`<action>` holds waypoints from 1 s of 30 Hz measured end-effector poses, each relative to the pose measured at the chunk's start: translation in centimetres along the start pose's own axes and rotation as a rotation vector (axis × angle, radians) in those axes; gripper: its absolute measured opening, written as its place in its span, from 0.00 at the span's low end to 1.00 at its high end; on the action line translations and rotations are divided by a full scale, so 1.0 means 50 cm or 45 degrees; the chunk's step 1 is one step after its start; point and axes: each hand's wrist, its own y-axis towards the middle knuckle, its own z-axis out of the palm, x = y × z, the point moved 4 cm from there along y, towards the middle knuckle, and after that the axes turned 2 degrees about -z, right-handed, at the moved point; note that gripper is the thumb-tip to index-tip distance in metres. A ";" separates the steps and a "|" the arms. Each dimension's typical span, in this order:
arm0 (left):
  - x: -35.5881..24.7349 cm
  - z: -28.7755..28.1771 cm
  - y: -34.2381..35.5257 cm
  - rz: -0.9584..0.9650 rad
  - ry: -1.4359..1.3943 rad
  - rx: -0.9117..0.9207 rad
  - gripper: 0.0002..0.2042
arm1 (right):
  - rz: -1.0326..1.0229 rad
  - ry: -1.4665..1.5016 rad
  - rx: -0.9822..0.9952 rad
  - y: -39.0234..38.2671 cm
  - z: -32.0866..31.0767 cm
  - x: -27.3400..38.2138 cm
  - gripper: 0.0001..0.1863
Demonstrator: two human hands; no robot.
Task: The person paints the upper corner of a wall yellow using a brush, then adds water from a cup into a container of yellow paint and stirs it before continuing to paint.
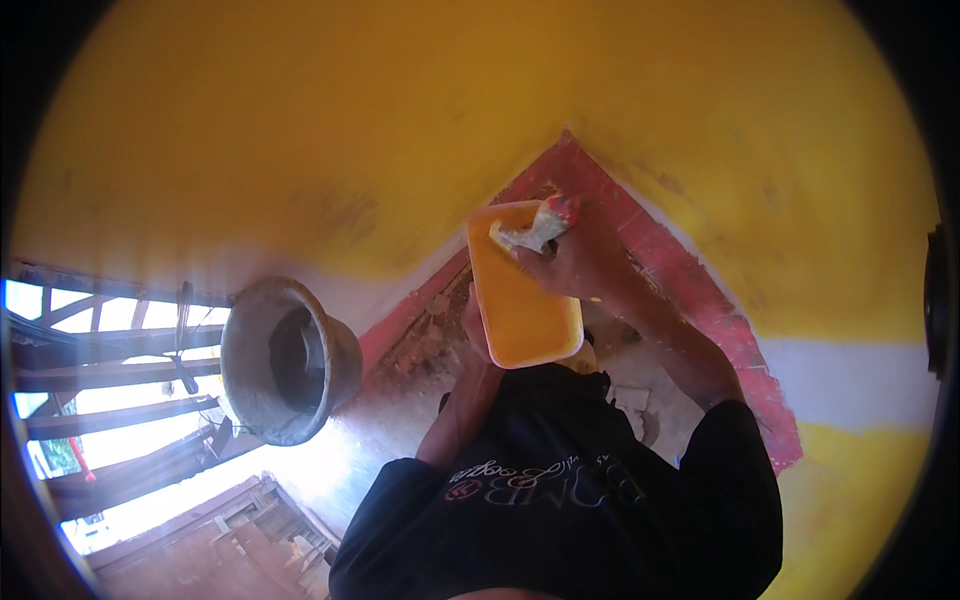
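A rectangular tray [526, 318] with yellow paint inside and a pale rim hangs in front of my chest. My left hand [476, 322] grips its left side, the fingers partly hidden behind it. Over the tray's far end my right hand [572, 262] is closed around a paintbrush [541, 228]. The brush is smeared with pale paint and shows a red part at its upper right. Its bristle end points left, over the yellow paint; I cannot tell whether it touches.
Yellow walls [420, 110] meet in a corner ahead, with a red band [640, 235] at their foot and debris [425, 315] on the floor. A grey bucket [342, 362] stands at the left, beside wooden slats [120, 374] letting in bright light. Wooden pieces [265, 550] lie lower left.
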 end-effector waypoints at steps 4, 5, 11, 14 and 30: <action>-0.003 0.028 -0.003 0.014 0.069 -0.130 0.20 | -0.266 -0.242 -0.189 0.001 -0.003 0.016 0.11; -0.003 0.029 -0.002 0.034 0.104 -0.109 0.20 | -0.300 -0.256 -0.226 0.001 0.014 0.013 0.11; -0.003 0.008 0.006 0.049 0.068 -0.050 0.20 | -0.250 -0.401 -0.117 -0.042 0.036 0.034 0.11; 0.003 -0.031 0.005 0.048 0.072 -0.033 0.21 | -0.277 -0.302 -0.107 -0.067 0.020 0.030 0.12; -0.006 0.005 0.014 -0.187 -0.153 -0.028 0.24 | -0.248 0.014 0.348 -0.081 0.005 0.039 0.25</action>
